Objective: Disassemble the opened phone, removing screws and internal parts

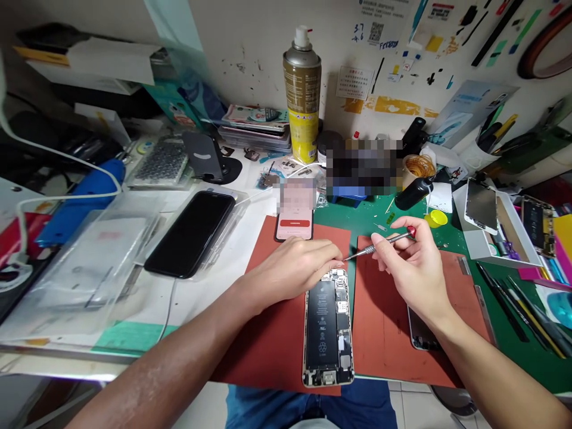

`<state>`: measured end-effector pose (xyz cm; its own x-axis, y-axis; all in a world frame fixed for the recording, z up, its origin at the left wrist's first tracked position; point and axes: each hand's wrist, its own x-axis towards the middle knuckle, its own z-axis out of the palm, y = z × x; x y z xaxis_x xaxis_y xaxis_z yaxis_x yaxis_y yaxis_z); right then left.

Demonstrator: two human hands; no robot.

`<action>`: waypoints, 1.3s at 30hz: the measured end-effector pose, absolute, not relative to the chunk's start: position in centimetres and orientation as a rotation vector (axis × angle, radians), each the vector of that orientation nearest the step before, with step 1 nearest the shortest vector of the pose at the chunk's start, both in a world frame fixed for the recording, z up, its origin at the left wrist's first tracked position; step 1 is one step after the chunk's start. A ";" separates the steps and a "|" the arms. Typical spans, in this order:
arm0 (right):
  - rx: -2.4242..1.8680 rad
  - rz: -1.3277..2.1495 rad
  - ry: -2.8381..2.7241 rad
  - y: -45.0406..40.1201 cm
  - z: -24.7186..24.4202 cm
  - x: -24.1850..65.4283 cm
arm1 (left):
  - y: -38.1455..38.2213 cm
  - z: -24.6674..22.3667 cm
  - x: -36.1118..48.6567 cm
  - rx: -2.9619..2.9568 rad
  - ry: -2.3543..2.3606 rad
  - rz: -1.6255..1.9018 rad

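Observation:
An opened phone (328, 333) lies on a red-brown mat (250, 351), its black battery and circuit board showing. My left hand (304, 265) reaches over the phone's top end, fingers pressed together; what they pinch, if anything, is hidden. A thin screwdriver (379, 243) with a red cap is held in my right hand (413, 268), between thumb and fingers. Its tip points left and meets or nearly meets my left fingertips, just above the phone's top edge. Under my right wrist, a dark phone screen part (420, 333) lies on a second red-brown mat (379, 333), partly covered.
A lit phone (295, 223) stands behind my left hand. Further left lies a black phone (192, 232) on a clear case. A spray can (302, 95) rises at the back. On the right are a white box (504, 238) and several thin tools (522, 310).

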<state>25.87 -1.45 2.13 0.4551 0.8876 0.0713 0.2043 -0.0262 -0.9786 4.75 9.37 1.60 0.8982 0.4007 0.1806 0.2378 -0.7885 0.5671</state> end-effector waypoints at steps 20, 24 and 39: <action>-1.674 0.324 -1.061 -2.2 2.5 27.1 | 11.0 1.8 9.6 2.893 0.782 -0.006; -1.676 0.303 -1.097 -2.2 2.4 27.2 | 10.9 1.8 8.7 2.881 0.817 0.032; -1.502 0.046 -1.706 -2.2 3.2 25.2 | 10.0 4.0 3.9 2.690 0.590 -0.040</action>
<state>25.23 -2.20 3.24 0.0726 0.8313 0.5511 0.8006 0.2809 -0.5292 3.89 9.98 4.03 0.9113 0.3974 -0.1080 0.4083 -0.8377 0.3627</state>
